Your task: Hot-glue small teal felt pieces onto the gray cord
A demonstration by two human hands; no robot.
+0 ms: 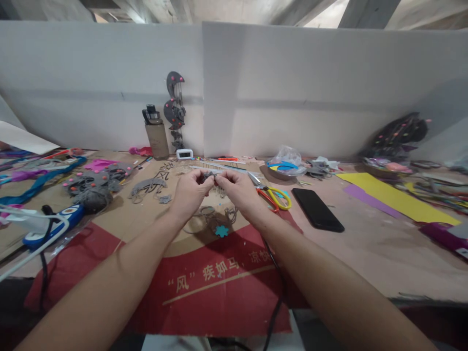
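Note:
My left hand (190,191) and my right hand (237,191) meet over the cardboard sheet (219,302), fingertips almost touching. Both pinch a small dark grey piece (209,175) that looks like felt; the fingers hide most of it. Below them on the cardboard lie a loose tangle of thin grey cord (204,212) and a teal flower-shaped cutout (221,231). Grey cut shapes (149,188) rest left of my left hand. Close to my right wrist are scissors with yellow and orange handles (281,199).
A black phone (317,209) lies right, near yellow sheets (395,197). Along the back stand a bottle (157,139), a small white clock (184,154) and a plastic-wrapped bowl (285,168). A grey pink-dotted decoration (174,109) hangs against the partition. At left sits a blue power strip (54,226).

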